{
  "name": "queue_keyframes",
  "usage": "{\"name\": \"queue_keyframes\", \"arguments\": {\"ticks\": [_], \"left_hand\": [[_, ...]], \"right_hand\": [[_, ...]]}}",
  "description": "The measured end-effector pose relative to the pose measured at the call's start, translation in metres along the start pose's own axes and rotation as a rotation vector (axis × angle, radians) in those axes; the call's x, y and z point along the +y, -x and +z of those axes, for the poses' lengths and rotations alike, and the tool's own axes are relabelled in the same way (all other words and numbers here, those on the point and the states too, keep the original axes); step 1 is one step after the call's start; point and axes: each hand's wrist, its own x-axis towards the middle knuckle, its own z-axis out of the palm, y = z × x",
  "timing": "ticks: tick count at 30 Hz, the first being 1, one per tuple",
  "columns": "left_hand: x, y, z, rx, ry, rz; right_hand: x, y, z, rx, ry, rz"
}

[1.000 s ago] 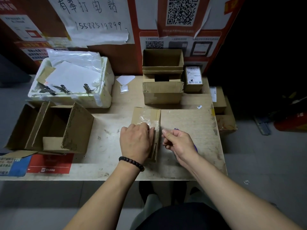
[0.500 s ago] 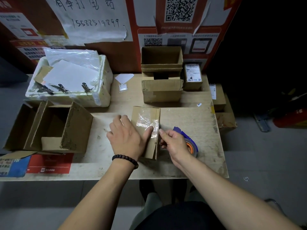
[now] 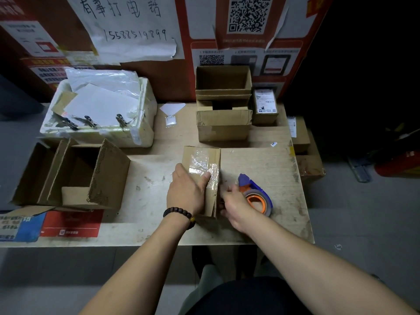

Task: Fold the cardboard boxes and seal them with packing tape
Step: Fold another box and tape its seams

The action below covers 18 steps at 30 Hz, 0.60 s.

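A small cardboard box stands on the wooden table, its top covered with wrinkled clear tape. My left hand lies flat over the box's near top, thumb pressing the tape at the right edge. My right hand is at the box's right side, fingers against the cardboard. Just right of that hand, a blue tape dispenser with an orange-cored roll rests on the table; whether the hand still touches it I cannot tell.
An open cardboard box sits at the left. A white foam box with papers and clips stands behind it. Two stacked open cartons and a labelled parcel line the back. More parcels hang off the table's right edge.
My left hand slid from the box's left side back onto its top. My right hand dropped lower along the box's right side, and the tape dispenser came fully into sight beside it.
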Motion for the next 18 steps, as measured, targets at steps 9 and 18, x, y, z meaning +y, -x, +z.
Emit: {"name": "queue_keyframes", "arguments": {"ticks": [9,18], "left_hand": [[0.004,-0.008,-0.009,-0.075,0.156,-0.046],[0.002,-0.007,-0.014,-0.102,0.219,-0.078]], "right_hand": [[-0.038,0.023,-0.008,0.053,0.897,-0.622],[-0.059,0.028,-0.013,-0.035,0.882,-0.449]]}}
